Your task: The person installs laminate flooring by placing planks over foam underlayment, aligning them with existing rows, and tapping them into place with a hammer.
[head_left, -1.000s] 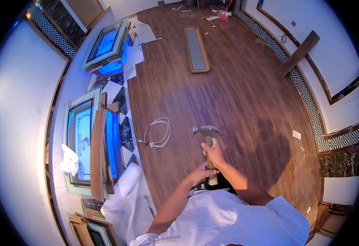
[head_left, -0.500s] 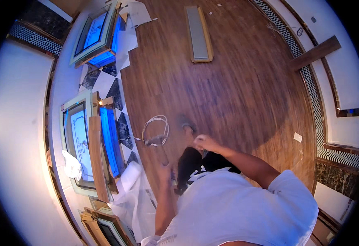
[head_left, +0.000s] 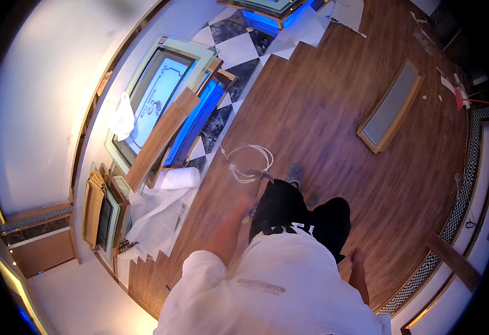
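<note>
Head view, monitored remotely. Largest first: brown wood-grain plank floor (head_left: 323, 123), bare across the middle. Over it, from my feed, the wearer's white short-sleeved cotton shirt (head_left: 289, 296) and black cloth trousers (head_left: 281, 209). Left: pale-edged rectangular glass frame with a glowing blue-white panel (head_left: 163, 89), a long brown wood-grain board (head_left: 163, 139) slanting across it. Right: long grey-topped panel with tan wooden edging (head_left: 392, 103), flat on the floor. Smaller: loose ring of thin white cable (head_left: 267, 154), near a grey patterned shoe (head_left: 295, 173).

Hands: left hand (head_left: 247, 205) blurred beside the trouser leg; I read its fingers as closed round the handle of a dark metal-headed hammer (head_left: 260, 175). Hammer head shows against the cable ring's lower edge in view; I can't tell whether they touch. Right hand (head_left: 358, 257) hangs low at the other side; I can't tell how its fingers stand or whether they hold anything.

Carrying it well, my judgement: firm grip, head angled off the knee, arm swing short, feet wide of the cable.
</note>
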### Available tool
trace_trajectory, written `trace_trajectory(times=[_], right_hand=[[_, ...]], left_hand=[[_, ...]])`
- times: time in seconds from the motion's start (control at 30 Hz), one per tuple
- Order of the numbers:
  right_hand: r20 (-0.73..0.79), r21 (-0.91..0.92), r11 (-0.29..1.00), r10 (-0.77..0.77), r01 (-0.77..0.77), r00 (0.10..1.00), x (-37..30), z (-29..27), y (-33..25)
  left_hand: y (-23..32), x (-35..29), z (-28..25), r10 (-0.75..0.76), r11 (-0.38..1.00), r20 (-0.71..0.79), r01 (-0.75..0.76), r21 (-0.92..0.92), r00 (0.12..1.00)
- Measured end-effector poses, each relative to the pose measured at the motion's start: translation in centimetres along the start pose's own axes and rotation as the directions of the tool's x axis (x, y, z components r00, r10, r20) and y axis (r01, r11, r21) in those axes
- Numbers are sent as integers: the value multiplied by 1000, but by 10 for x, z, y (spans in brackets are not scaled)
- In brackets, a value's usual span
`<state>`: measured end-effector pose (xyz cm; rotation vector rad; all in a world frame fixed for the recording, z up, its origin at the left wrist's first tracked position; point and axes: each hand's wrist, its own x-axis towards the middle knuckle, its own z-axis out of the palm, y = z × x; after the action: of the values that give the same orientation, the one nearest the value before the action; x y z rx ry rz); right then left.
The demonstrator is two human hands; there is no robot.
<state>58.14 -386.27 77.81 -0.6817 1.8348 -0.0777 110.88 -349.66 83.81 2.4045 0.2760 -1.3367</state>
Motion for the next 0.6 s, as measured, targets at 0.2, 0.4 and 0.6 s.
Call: trace_trajectory(times=[0.2, 0.4, 0.6], right_hand=[[326, -330, 847, -312, 417, 892, 151, 41, -123], [389, -551, 695, -276, 462, 879, 273, 126, -276], [472, -558, 655, -255, 510, 844, 458, 225, -346]], left_hand=[[48, -39, 46, -35, 997, 15, 36, -68, 999], [-75, -57, 135, -307, 946, 124, 317, -70, 944], [184, 38, 231, -274, 943, 150, 296, -154, 950]])
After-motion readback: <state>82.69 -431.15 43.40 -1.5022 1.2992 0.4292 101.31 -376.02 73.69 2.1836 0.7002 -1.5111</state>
